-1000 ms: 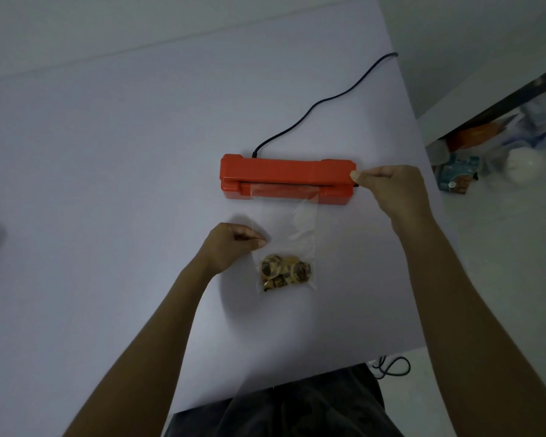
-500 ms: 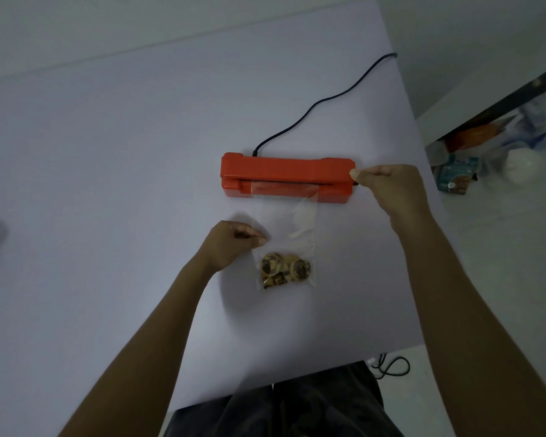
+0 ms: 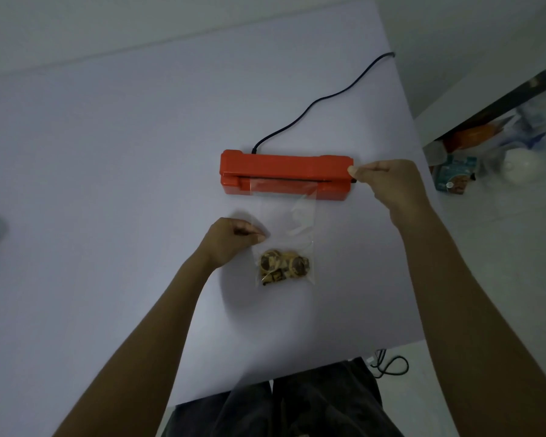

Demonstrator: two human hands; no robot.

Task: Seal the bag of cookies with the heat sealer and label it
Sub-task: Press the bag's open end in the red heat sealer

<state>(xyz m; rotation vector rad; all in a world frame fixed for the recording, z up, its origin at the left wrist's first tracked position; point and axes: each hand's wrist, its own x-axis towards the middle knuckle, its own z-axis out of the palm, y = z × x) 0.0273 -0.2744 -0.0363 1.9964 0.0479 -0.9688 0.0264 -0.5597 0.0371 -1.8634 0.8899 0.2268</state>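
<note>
Now, right hand [image 3: 388, 184]: grip pinched on heat sealer [image 3: 286, 174] end.
Left hand [image 3: 230, 241]: grip pinching bag of cookies [image 3: 282, 247] edge, sealer beyond.

Change from the earlier frames is slight. The heat sealer [image 3: 286, 174] now shows a dark open slot along its front, above the mouth of the bag of cookies [image 3: 284, 238]; earlier the slot looked narrower, though this cannot be told with certainty.
</note>
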